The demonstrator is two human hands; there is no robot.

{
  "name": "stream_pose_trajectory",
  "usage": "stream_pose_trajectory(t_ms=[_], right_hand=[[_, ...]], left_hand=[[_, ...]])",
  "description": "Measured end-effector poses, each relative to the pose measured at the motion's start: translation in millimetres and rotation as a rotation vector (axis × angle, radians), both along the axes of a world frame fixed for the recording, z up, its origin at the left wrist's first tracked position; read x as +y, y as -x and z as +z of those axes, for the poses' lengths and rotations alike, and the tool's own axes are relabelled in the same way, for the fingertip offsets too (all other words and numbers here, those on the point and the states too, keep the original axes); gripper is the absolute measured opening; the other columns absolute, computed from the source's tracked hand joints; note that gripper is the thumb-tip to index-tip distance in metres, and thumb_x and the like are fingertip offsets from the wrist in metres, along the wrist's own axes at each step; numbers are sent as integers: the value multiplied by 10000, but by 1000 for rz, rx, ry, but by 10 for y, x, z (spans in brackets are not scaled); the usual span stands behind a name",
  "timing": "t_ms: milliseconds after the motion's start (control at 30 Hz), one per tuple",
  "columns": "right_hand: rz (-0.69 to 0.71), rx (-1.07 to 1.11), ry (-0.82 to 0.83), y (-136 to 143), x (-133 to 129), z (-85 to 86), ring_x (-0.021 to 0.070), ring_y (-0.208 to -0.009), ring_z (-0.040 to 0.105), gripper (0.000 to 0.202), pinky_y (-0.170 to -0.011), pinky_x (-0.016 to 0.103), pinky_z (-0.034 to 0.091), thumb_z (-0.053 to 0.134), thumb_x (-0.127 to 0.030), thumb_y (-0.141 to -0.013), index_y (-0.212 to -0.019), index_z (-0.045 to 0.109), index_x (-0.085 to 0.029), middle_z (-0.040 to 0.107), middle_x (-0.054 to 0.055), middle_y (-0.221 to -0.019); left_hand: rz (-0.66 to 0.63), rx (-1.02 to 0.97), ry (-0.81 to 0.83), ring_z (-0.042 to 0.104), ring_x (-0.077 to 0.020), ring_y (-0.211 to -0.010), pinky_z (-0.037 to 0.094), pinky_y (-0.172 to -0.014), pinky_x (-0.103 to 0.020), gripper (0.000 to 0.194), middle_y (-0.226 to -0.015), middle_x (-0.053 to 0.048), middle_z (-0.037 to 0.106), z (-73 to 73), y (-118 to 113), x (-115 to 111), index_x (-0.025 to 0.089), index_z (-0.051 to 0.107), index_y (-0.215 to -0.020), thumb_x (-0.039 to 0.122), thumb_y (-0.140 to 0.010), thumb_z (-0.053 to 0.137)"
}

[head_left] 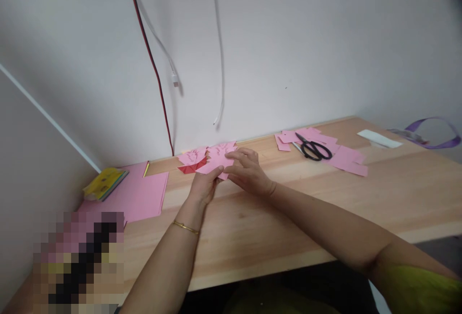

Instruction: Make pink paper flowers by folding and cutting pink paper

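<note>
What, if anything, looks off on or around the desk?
Two white cables hang down the wall, ends plugged into nothing. Pink scraps lie scattered under the scissors. No spill visible; lower left is pixelated, can't tell there.

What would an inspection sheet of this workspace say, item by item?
Surface: wooden table, no spills seen
Job's things: cut pink paper in hand, red paper beside it
Clutter: scissors partly on pink scraps, white strip, yellow packet on pink sheets
Grippers: none, bare hands; left hand holds the cut pink paper, right hand touches it
Cables: one red-and-black cable, two white, by the wall
Surroundings: purple strap far right; lower-left area pixelated
</note>
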State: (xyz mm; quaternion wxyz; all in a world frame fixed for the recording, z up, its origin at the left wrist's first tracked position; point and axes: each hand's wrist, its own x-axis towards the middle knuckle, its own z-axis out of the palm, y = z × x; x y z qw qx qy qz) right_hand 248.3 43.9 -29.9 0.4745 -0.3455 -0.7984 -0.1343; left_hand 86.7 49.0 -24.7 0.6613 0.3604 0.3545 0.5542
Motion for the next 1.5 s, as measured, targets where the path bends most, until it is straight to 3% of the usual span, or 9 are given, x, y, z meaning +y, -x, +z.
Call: stream_pose_trajectory(t_ms=[133, 367, 800, 1200, 1500], right_hand=[[1, -19, 112, -39, 14, 5, 246, -1108, 416, 122, -935, 418, 299, 604, -337, -861, -797, 685, -273, 621, 35, -1102], [9, 14, 272, -35, 19, 11, 245, -1047, 419, 204, -919, 426, 281, 549, -401, -887, -826, 671, -249, 595, 65, -1020], [76, 15, 235, -20, 1, 6, 231, -1050, 430, 226, -908, 419, 286, 520, -361, -897, -775, 651, -224, 598, 57, -1069], [19, 107, 310, -21, 7, 18, 236, -1038, 449, 236, -891, 405, 317, 531, -353, -887, -718, 577, -194, 569, 83, -1060], [40, 141, 322, -7, 4, 23, 221, -978, 479, 212, -859, 385, 327, 529, -311, -877, -707, 545, -186, 599, 81, -988]], left_hand=[[-25, -2, -13, 652, -197, -927, 534, -839, -349, 390, -1022, -71, 700, -3, -1, 1, 163, 662, -999, 141, -627, 778], [-85, -13, -41, 664, -214, -884, 537, -837, -377, 281, -899, -95, 709, 6, -22, -25, 103, 671, -881, 173, -631, 778], [-71, -76, 12, 664, -212, -885, 546, -840, -403, 275, -958, -99, 709, 2, -26, -11, 114, 673, -930, 164, -671, 750], [-42, 19, -128, 654, -198, -817, 547, -821, -405, 197, -763, -57, 673, 55, -89, -65, 118, 676, -761, 279, -678, 754], [-25, 64, -177, 650, -234, -917, 537, -841, -399, 236, -902, -99, 712, 15, -86, -61, 126, 705, -828, 326, -707, 737]])
